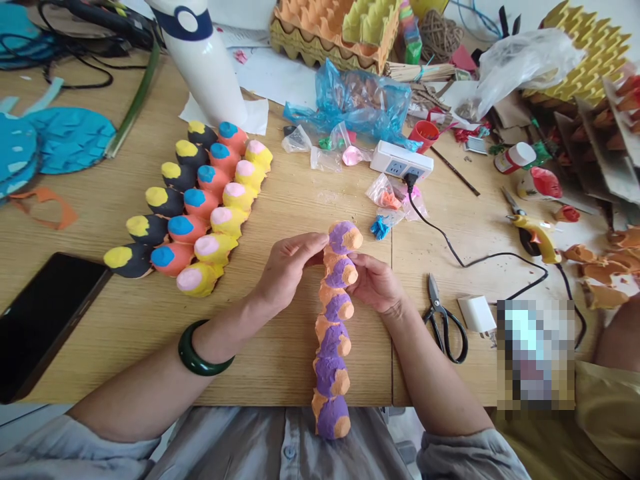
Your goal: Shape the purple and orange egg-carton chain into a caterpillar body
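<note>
A grey sleeve (465, 457) lies nearest. The left hand (285, 270) and right hand (375, 283) curl their fingers (310, 243) around a purple-and-orange egg-carton strip (333, 333), which juts past the near edge of the tabletop (280, 363), with scissors (443, 323) to the right

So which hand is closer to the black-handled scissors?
Right: the right hand is just left of the scissors; the left hand is farther, past the egg-carton strip.
</note>
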Available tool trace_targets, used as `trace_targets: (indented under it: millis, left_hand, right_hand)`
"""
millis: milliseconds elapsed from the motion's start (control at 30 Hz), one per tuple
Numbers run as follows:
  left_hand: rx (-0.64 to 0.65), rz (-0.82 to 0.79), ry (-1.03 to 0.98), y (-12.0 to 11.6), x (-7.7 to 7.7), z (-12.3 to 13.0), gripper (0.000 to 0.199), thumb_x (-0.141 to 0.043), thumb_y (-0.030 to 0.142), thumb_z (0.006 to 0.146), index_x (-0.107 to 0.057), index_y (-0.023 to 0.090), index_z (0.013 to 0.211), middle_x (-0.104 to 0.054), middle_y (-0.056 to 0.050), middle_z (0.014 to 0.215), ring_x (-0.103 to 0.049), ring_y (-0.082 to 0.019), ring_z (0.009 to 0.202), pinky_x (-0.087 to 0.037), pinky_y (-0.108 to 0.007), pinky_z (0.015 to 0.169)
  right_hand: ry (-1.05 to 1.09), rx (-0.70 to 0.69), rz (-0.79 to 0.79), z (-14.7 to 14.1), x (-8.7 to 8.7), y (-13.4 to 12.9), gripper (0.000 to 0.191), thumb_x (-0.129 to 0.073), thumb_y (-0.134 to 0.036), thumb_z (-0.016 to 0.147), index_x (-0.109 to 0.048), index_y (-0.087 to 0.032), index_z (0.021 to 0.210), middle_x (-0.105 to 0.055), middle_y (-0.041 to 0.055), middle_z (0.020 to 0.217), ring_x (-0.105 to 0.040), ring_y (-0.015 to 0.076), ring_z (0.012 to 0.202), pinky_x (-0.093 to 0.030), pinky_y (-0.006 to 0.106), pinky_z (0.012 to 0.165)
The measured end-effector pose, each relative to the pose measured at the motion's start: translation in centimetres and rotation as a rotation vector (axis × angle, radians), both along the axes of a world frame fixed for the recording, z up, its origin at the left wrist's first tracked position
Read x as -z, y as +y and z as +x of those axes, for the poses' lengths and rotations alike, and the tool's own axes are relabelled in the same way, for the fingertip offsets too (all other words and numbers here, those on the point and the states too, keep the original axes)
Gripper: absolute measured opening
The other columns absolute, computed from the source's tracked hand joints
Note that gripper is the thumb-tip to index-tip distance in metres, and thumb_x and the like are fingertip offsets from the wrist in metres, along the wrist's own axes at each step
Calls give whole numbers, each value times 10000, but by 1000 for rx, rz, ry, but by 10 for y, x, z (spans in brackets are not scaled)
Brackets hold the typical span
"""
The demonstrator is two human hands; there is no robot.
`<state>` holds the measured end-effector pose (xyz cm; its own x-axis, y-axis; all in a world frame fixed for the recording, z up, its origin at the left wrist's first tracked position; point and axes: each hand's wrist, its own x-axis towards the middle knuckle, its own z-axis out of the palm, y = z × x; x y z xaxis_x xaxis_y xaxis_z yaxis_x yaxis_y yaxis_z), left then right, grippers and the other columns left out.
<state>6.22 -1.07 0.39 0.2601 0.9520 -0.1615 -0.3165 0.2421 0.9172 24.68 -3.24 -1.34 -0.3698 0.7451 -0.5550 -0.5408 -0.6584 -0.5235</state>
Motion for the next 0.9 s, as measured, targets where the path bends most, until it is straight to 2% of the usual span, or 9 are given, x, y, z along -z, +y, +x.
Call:
trace_targets:
  millis: [100, 300, 533, 700, 900]
  left_hand:
    - [-26, 41, 62, 0, 0, -1, 361, -878, 574, 850, -825, 225, 774, -778, -14, 807, -680, -192, 777, -582, -324, 778]
    - [-51, 224, 211, 0, -1, -5, 341, -848, 550, 907, -812, 237, 778, -762, -13, 802, -647, -184, 770, -514, -310, 715]
    - [-10, 139, 137, 0, 3, -6, 355, -836, 559, 906, -817, 223, 794, -758, -10, 820, -659, -193, 824, -539, -313, 817]
    - [-6, 62, 118, 1, 0, -4, 332, -872, 572, 861, -860, 241, 894, -812, -15, 892, -705, -201, 855, -551, -307, 820]
    - [44, 6, 27, 3, -1, -5, 250, -905, 488, 815, -843, 253, 757, -814, -15, 842, -714, -222, 857, -576, -345, 865]
  right_hand:
    - [-2, -3, 3, -1, 1, 0, 78, -746, -241, 873, -781, -189, 920, -813, 26, 855, -734, 179, 754, -622, 314, 794]
    - [18, -18, 4, -2, 2, 0, 52, -750, -225, 859, -773, -181, 874, -799, 14, 816, -712, 166, 715, -622, 311, 776]
    - [-14, -31, 32, -2, -1, -1, 80, -745, -242, 884, -792, -184, 914, -807, 24, 855, -717, 174, 752, -619, 312, 800]
    - [-44, -65, 97, -6, -4, -2, 136, -814, -281, 853, -819, -177, 941, -816, 50, 881, -740, 196, 804, -631, 328, 832]
    - [-59, -50, 92, -5, -4, -2, 106, -790, -247, 846, -824, -186, 926, -808, 35, 859, -733, 185, 794, -627, 314, 818]
